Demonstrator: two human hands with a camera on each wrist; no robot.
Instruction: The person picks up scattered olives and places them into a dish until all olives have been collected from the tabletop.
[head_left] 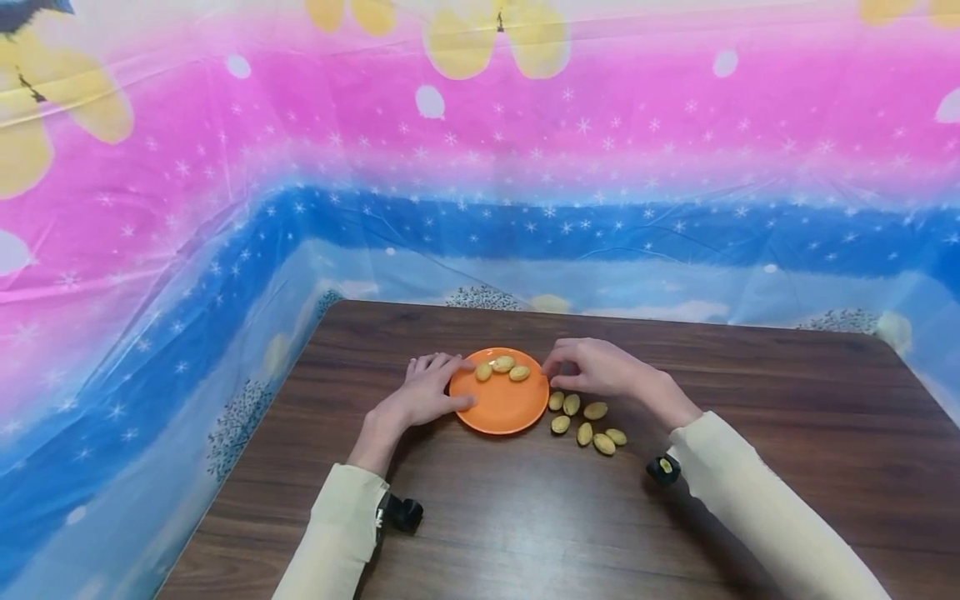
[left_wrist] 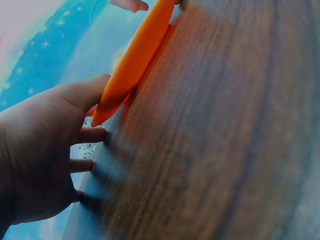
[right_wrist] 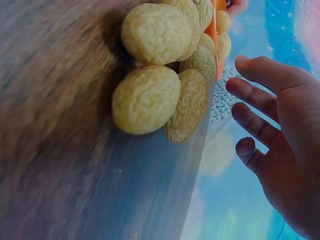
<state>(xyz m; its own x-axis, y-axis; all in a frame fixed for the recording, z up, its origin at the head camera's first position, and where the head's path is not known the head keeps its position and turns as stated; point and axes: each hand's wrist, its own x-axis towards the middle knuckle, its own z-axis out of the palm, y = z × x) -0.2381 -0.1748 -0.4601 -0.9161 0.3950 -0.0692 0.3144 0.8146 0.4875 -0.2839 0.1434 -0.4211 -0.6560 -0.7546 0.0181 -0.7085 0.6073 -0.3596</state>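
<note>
Bench (head_left: 480, 533) across the lower frame, orange plate (head_left: 504, 414) mid-frame. Left hand (head_left: 423, 393), fingers spread, touches its left rim; right hand (head_left: 603, 367) hovers by its right. Three yellow fruits (head_left: 503, 364) sit on it—seven others (head_left: 584, 433) remain lower right. Only the right wrist view shows wrinkled skins—and right fingers relaxed, empty.
</note>
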